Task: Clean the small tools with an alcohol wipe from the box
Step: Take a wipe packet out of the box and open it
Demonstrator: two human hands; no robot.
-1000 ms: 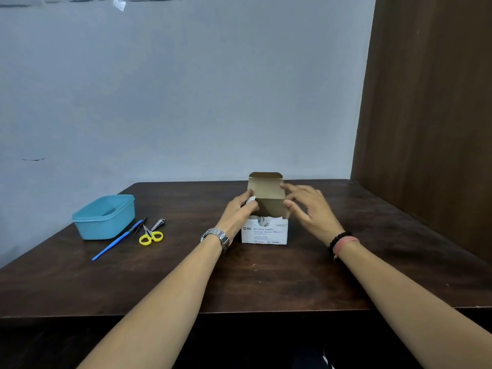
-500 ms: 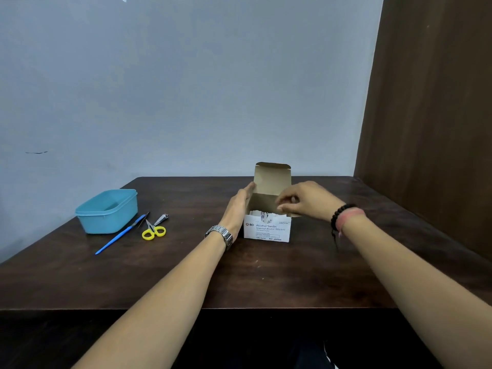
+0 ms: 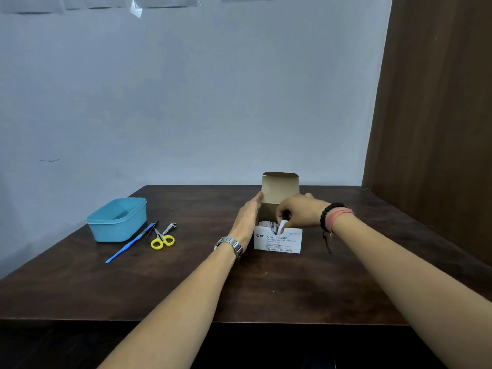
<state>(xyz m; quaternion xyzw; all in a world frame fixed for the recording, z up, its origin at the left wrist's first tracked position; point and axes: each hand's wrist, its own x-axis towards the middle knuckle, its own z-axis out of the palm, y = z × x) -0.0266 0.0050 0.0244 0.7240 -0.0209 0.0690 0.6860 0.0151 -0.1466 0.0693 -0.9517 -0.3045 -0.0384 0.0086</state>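
The dark wooden bench (image 3: 266,288) fills the lower frame; its near corners are cut off; left of centre sits a blue tub (image 3: 117,219); at centre the alcohol swab box (image 3: 278,239) stands with its lid flap up; the left hand (image 3: 246,219) lies flat against its left wall, fingers straight; the right hand (image 3: 299,213) pinches a white wipe packet (image 3: 282,226) at the opening, fingertips partly hidden; yellow-handled scissors (image 3: 162,239), a blue-handled tool (image 3: 130,243) and nail clippers (image 3: 169,228) lie beside the tub, blades hard to make out.
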